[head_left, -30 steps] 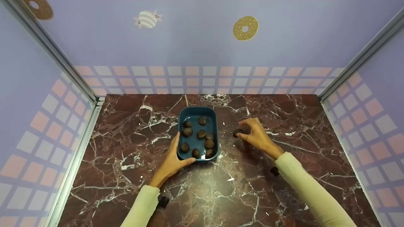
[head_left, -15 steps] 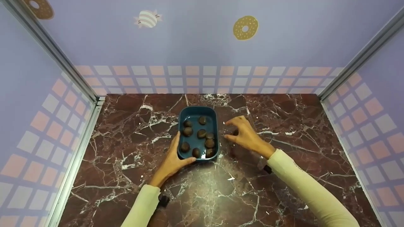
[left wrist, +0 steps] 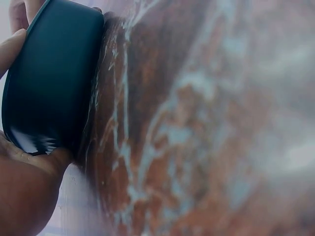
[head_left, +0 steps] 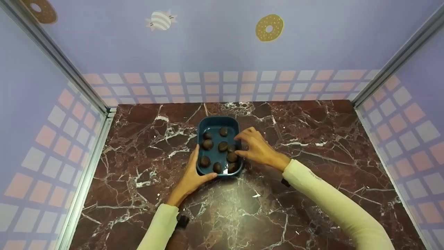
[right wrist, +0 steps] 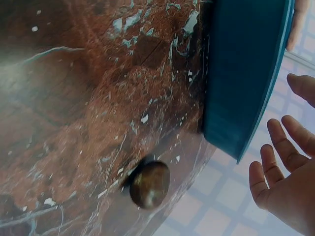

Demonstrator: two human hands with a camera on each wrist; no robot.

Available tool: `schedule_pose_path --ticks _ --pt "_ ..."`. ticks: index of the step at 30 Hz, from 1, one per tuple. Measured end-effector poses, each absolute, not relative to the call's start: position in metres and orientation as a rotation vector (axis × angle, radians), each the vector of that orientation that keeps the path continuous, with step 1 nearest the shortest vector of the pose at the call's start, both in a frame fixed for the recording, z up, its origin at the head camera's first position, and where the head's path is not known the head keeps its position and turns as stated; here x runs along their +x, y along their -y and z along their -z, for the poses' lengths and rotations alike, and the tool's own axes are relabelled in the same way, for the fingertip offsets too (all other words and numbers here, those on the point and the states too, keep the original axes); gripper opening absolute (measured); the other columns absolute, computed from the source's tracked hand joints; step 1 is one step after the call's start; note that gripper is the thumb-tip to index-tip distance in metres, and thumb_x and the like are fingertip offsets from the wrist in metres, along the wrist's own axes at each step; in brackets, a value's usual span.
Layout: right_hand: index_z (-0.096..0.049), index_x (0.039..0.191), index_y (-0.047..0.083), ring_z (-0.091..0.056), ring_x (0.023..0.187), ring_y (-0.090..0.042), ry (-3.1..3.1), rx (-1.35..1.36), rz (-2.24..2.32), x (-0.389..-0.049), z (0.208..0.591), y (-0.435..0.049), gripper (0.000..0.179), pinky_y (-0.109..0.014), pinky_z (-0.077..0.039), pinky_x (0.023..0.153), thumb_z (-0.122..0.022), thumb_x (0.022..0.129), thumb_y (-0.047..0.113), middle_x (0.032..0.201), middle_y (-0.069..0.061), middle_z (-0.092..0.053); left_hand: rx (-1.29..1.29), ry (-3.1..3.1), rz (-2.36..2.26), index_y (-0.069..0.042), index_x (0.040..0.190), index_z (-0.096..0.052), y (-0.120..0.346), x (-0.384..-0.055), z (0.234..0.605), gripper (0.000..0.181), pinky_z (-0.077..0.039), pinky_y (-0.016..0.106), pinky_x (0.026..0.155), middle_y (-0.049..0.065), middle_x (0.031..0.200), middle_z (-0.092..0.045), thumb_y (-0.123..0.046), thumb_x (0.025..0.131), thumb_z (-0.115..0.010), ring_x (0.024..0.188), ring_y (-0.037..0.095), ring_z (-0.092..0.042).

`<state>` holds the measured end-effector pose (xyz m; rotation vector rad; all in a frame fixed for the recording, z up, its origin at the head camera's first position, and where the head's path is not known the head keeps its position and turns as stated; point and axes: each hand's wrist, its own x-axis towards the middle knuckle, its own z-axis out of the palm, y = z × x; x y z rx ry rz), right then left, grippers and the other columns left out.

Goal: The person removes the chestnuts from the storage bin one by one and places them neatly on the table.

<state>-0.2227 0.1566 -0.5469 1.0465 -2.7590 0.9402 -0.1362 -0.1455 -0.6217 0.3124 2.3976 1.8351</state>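
Brown balls (head_left: 223,146) are seemingly reached for by the unladen right hand (head_left: 259,148); pinching is needed next, the blue box (head_left: 218,119) gripped by the left hand (head_left: 191,177).

"Looks like what sort of place?"
"Like a booth (head_left: 34,83), more staged set than home."
"Judging by what?"
"Walled on three sides with lilac panels (head_left: 215,41), framed in metal rails (head_left: 399,57), printed with doughnuts (head_left: 276,26) and checks (head_left: 249,76), round a marbled table (head_left: 145,146)."

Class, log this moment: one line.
left hand: grips blue container; right hand: open, at container's right side; brown balls: inside; one ball: on table
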Motion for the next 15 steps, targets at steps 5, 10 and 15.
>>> schedule_pose_path --ticks 5,10,15 --pt "-0.076 0.129 0.002 -0.056 0.12 -0.034 2.768 1.099 -0.915 -0.228 0.553 -0.144 0.045 -0.057 -0.046 0.106 -0.092 0.092 0.02 0.128 -0.014 -0.075 0.292 -2.407 -1.819 -0.018 0.18 -0.005 0.145 -0.134 0.623 0.128 -0.013 0.069 0.131 0.017 0.184 -0.006 -0.03 0.09 -0.095 0.169 0.042 -0.008" --pt "-0.076 0.131 0.001 -0.057 0.115 -0.032 2.796 1.083 -0.899 -0.235 0.561 -0.132 0.048 -0.054 -0.046 0.103 -0.093 0.091 0.021 0.13 -0.013 -0.076 0.299 -2.429 -1.809 -0.017 0.18 -0.008 0.146 -0.135 0.623 0.128 -0.014 0.07 0.13 0.018 0.184 -0.008 -0.027 0.088 -0.096 0.168 0.043 -0.01" --pt "-0.077 0.131 0.002 -0.054 0.11 -0.031 2.827 1.042 -0.888 -0.241 0.57 -0.126 0.05 -0.051 -0.043 0.101 -0.095 0.089 0.022 0.129 -0.011 -0.078 0.325 -2.43 -1.825 -0.014 0.179 -0.01 0.146 -0.136 0.622 0.128 -0.014 0.069 0.13 0.019 0.183 -0.01 -0.022 0.086 -0.097 0.168 0.043 -0.011"
